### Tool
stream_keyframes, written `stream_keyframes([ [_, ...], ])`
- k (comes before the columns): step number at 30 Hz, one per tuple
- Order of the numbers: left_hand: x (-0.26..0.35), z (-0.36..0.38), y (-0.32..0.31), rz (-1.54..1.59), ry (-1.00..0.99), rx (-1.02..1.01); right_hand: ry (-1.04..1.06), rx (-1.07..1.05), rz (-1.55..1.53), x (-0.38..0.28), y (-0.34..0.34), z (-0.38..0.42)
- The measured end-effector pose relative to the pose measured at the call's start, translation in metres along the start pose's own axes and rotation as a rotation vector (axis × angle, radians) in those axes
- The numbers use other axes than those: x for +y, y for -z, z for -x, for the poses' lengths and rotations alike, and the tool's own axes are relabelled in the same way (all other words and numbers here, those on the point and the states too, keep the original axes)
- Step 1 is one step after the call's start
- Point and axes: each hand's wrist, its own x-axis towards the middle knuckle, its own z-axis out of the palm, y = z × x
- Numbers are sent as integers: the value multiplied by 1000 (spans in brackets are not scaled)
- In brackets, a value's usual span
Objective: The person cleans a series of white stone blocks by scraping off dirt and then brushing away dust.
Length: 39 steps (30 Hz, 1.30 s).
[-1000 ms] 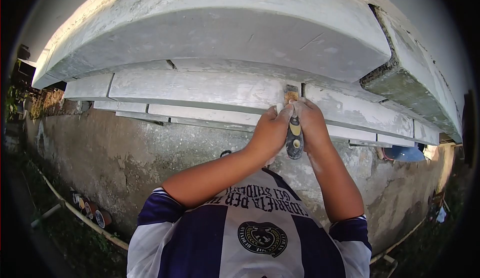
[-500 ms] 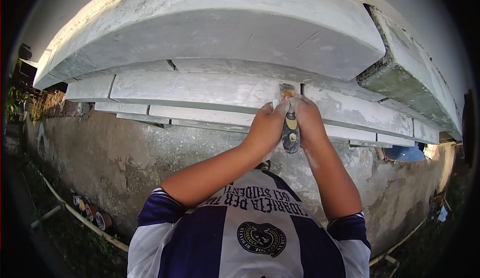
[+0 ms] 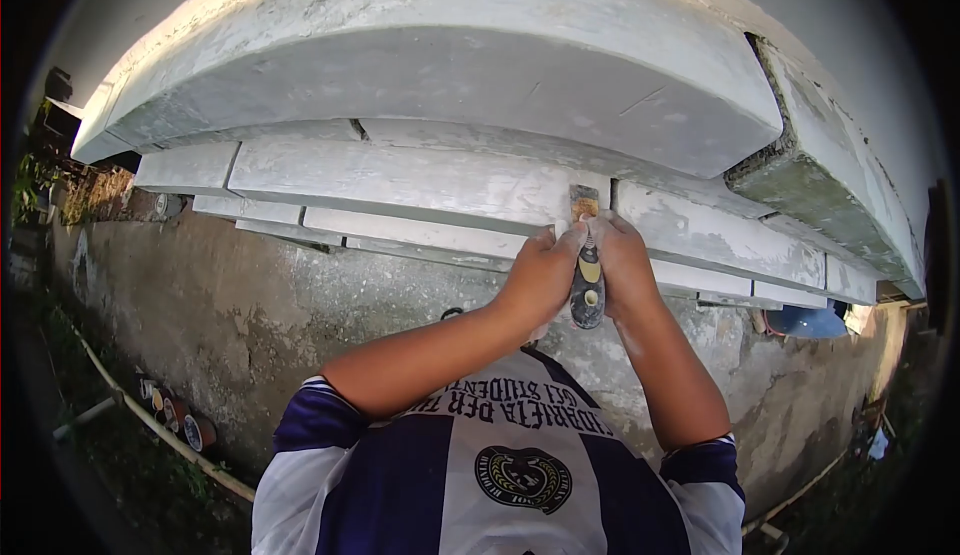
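Both my hands grip one putty knife (image 3: 587, 300) with a black and yellow handle, its worn metal blade pointing away from me. My left hand (image 3: 543, 273) closes on it from the left and my right hand (image 3: 622, 260) from the right, thumbs near the base of the blade. White dust coats the fingers. The blade lies against the front face of a white-coated ledge (image 3: 400, 177), just left of a dark vertical gap. Whether the blade's edge presses on the surface cannot be made out.
Above juts a larger white ledge (image 3: 450, 80), with a rough-edged block (image 3: 830, 170) at its right. Below stands a stained wall (image 3: 200, 295). A bamboo pole (image 3: 150, 417) and several pots (image 3: 198, 433) are at lower left; a blue basin (image 3: 805, 322) shows at right.
The putty knife and both hands have shifted slightly right and down in the view, still together. The ledges also sit a little differently as the camera moved.
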Motion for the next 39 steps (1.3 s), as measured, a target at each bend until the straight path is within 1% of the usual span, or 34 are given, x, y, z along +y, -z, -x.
stream_keyframes([
  [2,1,21,-10,53,28,58,5,21,23,1,1,8],
  [3,-3,17,-6,26,1,15,3,34,35,2,1,9],
  [6,-1,-5,-2,-11,2,20,10,35,31,-4,-1,-6],
  [7,4,-10,-4,51,-5,4,18,14,-23,-3,-1,-15],
  [10,11,-8,-5,32,10,-9,18,-8,-25,-2,2,-18],
  [14,-2,13,-6,80,9,-5,-4,33,-24,0,-1,7],
  [16,4,22,-13,123,21,17,-3,41,13,0,1,9],
  [19,12,-1,-9,76,41,19,5,11,-5,-6,1,-11],
  [22,17,-3,-11,121,35,-4,7,-3,5,-6,2,-17],
  [25,0,7,-4,42,6,-2,8,32,-40,1,-2,2],
  [26,-5,9,-4,69,5,-3,4,34,-28,2,-1,4],
  [28,0,18,-9,119,7,-5,-6,40,-6,3,1,7],
  [31,6,-2,-6,41,39,7,18,11,-6,0,5,-13],
  [35,14,-3,-7,106,51,-7,27,5,-27,0,3,-16],
  [38,3,20,-8,122,25,-33,-6,52,-41,3,0,9],
  [39,5,27,-12,142,46,-13,-12,28,-32,6,4,11],
])
